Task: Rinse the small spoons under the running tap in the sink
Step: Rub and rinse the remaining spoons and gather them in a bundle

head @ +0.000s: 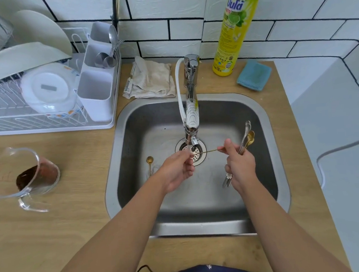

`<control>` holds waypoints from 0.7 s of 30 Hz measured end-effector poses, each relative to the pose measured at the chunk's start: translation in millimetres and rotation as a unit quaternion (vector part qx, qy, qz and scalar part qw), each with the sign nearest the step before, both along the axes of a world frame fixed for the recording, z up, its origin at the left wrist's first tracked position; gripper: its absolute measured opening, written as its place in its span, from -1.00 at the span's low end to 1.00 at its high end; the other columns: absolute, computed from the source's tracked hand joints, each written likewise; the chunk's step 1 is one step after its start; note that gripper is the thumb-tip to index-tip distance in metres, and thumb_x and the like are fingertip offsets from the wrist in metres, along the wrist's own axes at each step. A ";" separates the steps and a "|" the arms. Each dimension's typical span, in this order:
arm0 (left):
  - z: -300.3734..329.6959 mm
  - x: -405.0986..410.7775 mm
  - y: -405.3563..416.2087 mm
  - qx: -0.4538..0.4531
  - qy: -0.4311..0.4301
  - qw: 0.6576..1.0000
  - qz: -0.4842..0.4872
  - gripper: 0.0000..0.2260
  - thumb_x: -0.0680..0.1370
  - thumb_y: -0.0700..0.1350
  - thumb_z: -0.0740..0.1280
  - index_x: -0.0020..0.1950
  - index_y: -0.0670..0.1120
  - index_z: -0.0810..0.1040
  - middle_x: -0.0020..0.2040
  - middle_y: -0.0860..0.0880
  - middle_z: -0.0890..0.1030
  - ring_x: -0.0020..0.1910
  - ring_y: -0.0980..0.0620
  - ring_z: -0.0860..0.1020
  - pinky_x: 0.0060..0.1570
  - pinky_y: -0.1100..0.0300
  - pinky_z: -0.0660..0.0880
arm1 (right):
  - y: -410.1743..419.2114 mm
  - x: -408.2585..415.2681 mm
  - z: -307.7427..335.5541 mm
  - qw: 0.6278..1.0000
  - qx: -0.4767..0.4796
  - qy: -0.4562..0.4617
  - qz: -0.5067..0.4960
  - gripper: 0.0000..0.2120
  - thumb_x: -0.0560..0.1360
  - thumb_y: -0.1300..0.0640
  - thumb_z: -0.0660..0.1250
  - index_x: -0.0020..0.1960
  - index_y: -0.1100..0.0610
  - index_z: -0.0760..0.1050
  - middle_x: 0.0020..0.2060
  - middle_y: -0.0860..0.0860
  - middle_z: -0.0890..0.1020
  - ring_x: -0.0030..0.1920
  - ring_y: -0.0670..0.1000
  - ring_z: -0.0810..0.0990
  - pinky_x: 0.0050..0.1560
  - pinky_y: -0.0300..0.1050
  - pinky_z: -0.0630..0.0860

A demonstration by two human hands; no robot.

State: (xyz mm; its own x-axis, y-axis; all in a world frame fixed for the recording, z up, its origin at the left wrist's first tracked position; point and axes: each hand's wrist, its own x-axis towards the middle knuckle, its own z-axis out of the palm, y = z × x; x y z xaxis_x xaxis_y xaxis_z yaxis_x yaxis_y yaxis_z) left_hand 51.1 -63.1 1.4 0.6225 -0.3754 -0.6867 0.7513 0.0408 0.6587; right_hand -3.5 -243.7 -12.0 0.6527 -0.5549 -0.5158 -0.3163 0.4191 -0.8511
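home kitchen: steel sink [258, 116], dish rack [33, 123] w/ plates, tiled wall [164, 12].

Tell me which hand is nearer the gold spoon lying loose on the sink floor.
Left. The left hand is just right of the loose gold spoon, rubbing a thin spoon under the tap. The right hand is farther right, past the drain, gripping a spoon bundle.

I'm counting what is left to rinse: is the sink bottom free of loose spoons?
No: one gold spoon lies loose on the bottom of the sink, left of the drain and apart from both hands.
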 end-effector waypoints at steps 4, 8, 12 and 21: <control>-2.9 -11.3 2.7 0.125 -0.175 0.970 -0.111 -0.79 0.67 -0.12 0.22 -0.05 -0.12 0.60 -0.25 -0.02 0.58 -0.41 0.13 0.54 -0.40 0.30 0.45 | 8.2 6.8 -2.1 0.997 0.019 0.043 -0.056 -0.69 0.52 -0.13 0.49 -0.13 0.11 0.57 -0.20 0.03 0.78 -0.62 -0.12 0.19 -0.58 -0.23 0.18; -3.9 -18.1 13.1 0.152 -0.168 0.972 -0.054 -0.81 0.65 -0.15 0.26 -0.08 -0.12 0.63 -0.28 -0.01 0.64 -0.44 0.09 0.56 -0.47 0.28 0.42 | 43.3 10.3 -2.5 0.998 0.025 0.045 0.041 -0.82 0.50 0.01 0.53 -0.15 0.11 0.66 -0.47 -0.12 0.59 -0.61 -0.16 0.19 -0.60 -0.26 0.17; 1.3 -21.8 24.4 0.157 -0.159 0.975 -0.016 -0.79 0.66 -0.14 0.27 -0.10 -0.16 0.61 -0.27 -0.05 0.64 -0.39 0.05 0.60 -0.41 0.25 0.49 | 84.4 3.6 -6.0 0.988 0.043 0.052 0.136 -0.88 0.48 0.08 0.55 -0.18 0.08 0.67 -0.46 -0.08 0.48 -0.56 -0.14 0.24 -0.56 -0.25 0.22; 11.0 -21.7 39.0 0.134 -0.130 0.982 0.023 -0.84 0.67 -0.19 0.25 -0.04 -0.20 0.57 -0.23 -0.08 0.60 -0.45 0.11 0.60 -0.43 0.31 0.52 | 74.9 25.4 -0.3 0.990 0.098 0.041 0.093 -0.81 0.52 0.15 0.52 -0.27 0.03 0.69 -0.55 -0.16 0.44 -0.60 -0.16 0.17 -0.61 -0.27 0.15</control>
